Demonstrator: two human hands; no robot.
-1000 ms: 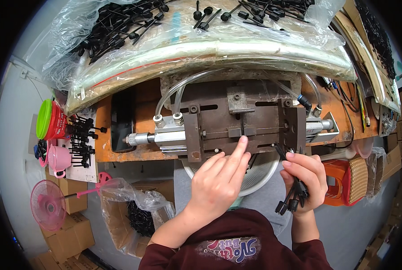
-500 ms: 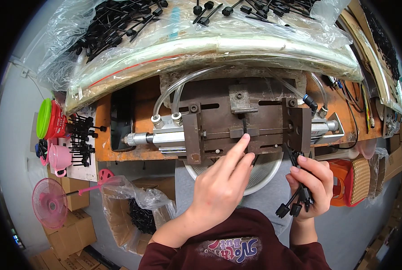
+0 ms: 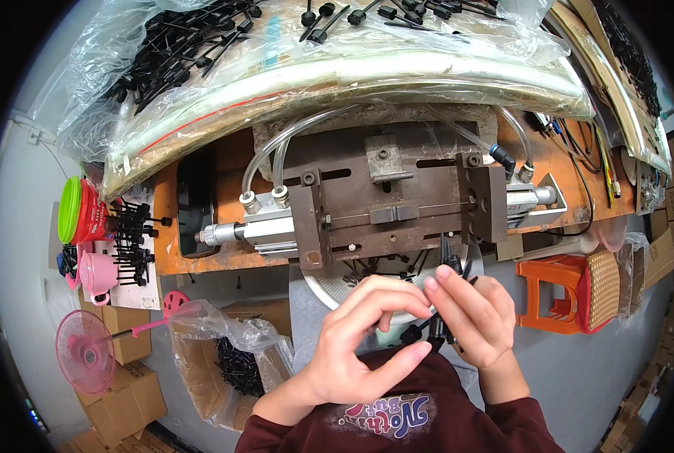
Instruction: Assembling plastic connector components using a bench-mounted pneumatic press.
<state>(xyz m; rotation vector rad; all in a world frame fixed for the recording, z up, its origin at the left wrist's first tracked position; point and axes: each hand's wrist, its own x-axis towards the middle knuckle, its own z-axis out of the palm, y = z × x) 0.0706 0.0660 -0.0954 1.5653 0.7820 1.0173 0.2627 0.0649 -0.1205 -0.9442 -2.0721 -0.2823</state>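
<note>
My right hand (image 3: 479,321) is closed around a bundle of thin black plastic stems with blocky heads (image 3: 440,330). Close against it, my left hand (image 3: 360,340) has its fingers curved and its thumb apart; nothing shows in its grasp. Some stem ends stick up past the right fingertips, and heads hang below. Just beyond both hands is a brown metal fixture (image 3: 427,181) with a small grey centre block (image 3: 394,214). Under its front edge, a pale round basket (image 3: 320,293) rests on my lap, with several black pieces in it. My hands hide its near part.
Air cylinders (image 3: 269,230) with clear hoses flank the fixture on the wooden bench (image 3: 172,257). Plastic sheeting with black pieces covers the back. An orange stool (image 3: 556,291) stands right. At left are a pink fan (image 3: 86,351), cartons (image 3: 129,389) and a bagged box of black pieces (image 3: 239,366).
My left hand has drawn back from the fixture's centre to beside my right hand. The right hand has moved left with the bundle. The dark piece at the centre block no longer shows.
</note>
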